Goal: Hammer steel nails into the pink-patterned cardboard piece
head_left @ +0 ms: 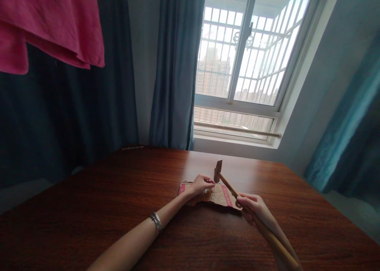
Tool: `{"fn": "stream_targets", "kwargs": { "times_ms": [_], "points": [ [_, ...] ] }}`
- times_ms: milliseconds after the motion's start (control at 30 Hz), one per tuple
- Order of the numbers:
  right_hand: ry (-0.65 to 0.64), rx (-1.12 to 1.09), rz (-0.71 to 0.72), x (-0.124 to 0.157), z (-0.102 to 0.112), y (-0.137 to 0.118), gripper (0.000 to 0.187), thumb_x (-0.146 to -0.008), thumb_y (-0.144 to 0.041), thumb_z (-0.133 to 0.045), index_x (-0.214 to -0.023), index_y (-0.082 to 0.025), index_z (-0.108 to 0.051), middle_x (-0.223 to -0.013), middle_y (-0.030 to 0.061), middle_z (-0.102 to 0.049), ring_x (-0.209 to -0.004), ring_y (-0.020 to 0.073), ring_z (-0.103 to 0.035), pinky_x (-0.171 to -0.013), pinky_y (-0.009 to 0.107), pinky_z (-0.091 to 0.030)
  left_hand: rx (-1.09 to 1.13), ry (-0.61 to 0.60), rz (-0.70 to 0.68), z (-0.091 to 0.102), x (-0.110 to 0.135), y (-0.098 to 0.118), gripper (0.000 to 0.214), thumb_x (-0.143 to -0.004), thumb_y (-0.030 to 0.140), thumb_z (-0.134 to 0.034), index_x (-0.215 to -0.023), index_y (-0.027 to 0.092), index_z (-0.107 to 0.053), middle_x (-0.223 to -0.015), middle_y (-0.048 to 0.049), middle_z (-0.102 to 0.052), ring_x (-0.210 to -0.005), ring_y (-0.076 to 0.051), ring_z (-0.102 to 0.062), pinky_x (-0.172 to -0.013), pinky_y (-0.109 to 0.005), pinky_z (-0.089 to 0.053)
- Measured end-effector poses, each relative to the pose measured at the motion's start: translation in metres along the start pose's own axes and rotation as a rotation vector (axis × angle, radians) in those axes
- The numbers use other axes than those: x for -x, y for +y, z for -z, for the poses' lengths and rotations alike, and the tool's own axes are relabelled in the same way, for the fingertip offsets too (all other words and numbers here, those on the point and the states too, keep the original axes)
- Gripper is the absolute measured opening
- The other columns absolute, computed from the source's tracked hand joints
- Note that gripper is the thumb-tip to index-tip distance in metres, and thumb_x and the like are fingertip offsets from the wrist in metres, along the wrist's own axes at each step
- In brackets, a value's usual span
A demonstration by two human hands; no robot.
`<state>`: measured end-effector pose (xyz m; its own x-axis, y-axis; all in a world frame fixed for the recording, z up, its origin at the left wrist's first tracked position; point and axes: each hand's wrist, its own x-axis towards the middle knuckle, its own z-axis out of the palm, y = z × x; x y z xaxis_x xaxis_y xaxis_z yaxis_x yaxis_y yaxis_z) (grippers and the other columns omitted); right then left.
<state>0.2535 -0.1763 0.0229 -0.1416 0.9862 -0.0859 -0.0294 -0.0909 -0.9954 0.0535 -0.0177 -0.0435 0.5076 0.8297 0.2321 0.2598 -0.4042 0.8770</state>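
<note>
A hammer with a long wooden handle is gripped in my right hand, whose fingers wrap around the shaft. Its head points away from me, just beyond the fingertips of my left hand. That hand rests at a piece of brown cardboard, which has many small holes or dots and pink printed bands. Thumb and fingers of my left hand are pinched together low over the cardboard. Whatever they hold is too small to make out. The cardboard lies flat on the table, with ragged edges.
The dark wooden table spreads out on both sides. Behind it stand a blue curtain and a barred window. A pink cloth hangs at the upper left. Another blue curtain hangs on the right.
</note>
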Motion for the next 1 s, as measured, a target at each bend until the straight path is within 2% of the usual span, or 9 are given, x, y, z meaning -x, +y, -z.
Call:
{"fn": "stream_targets", "kwargs": {
  "times_ms": [233,433,900,1000],
  "points": [
    [-0.011,0.029,0.022,0.0005,-0.0016,0.0004,0.028,-0.073,-0.041,-0.056,-0.065,-0.015,-0.053,-0.050,-0.0039,-0.047,-0.029,0.0038,-0.033,-0.025,0.017,-0.025,-0.019,-0.008,0.023,0.0006,0.0006,0.0020,0.028,-0.064,0.033,-0.061,-0.075,0.009,-0.071,-0.064,-0.0031,-0.064,-0.062,-0.013,-0.053,-0.057,-0.021,-0.036],
    [-0.020,0.019,0.034,0.0018,-0.0027,-0.0017,0.026,-0.075,-0.039,-0.055,-0.067,-0.015,-0.053,-0.051,-0.0039,-0.047,-0.030,0.0036,-0.033,-0.025,0.016,-0.026,-0.007,-0.006,0.026,0.0012,0.0012,0.0038,0.028,-0.064,0.033,-0.062,-0.075,0.009,-0.071,-0.066,-0.0029,-0.064,-0.063,-0.013,-0.054,-0.058,-0.021,-0.037],
    [0.027,0.034,0.025,0.0027,-0.0069,-0.0051,0.029,-0.070,-0.044,-0.057,-0.066,-0.015,-0.052,-0.052,-0.0029,-0.048,-0.031,0.0041,-0.034,-0.026,0.017,-0.024,-0.008,0.000,0.028,-0.0001,-0.0001,-0.0004,0.028,-0.064,0.033,-0.062,-0.076,0.009,-0.070,-0.068,-0.0041,-0.065,-0.065,-0.014,-0.055,-0.058,-0.021,-0.038],
    [0.026,0.032,0.034,0.0026,-0.0094,-0.0058,0.030,-0.070,-0.045,-0.057,-0.065,-0.015,-0.052,-0.047,-0.0045,-0.044,-0.030,0.0048,-0.034,-0.027,0.017,-0.024,-0.021,0.009,0.036,-0.0003,0.0003,0.0008,0.028,-0.064,0.033,-0.062,-0.076,0.009,-0.071,-0.068,-0.0037,-0.065,-0.065,-0.015,-0.055,-0.058,-0.021,-0.037]
  ]
}}
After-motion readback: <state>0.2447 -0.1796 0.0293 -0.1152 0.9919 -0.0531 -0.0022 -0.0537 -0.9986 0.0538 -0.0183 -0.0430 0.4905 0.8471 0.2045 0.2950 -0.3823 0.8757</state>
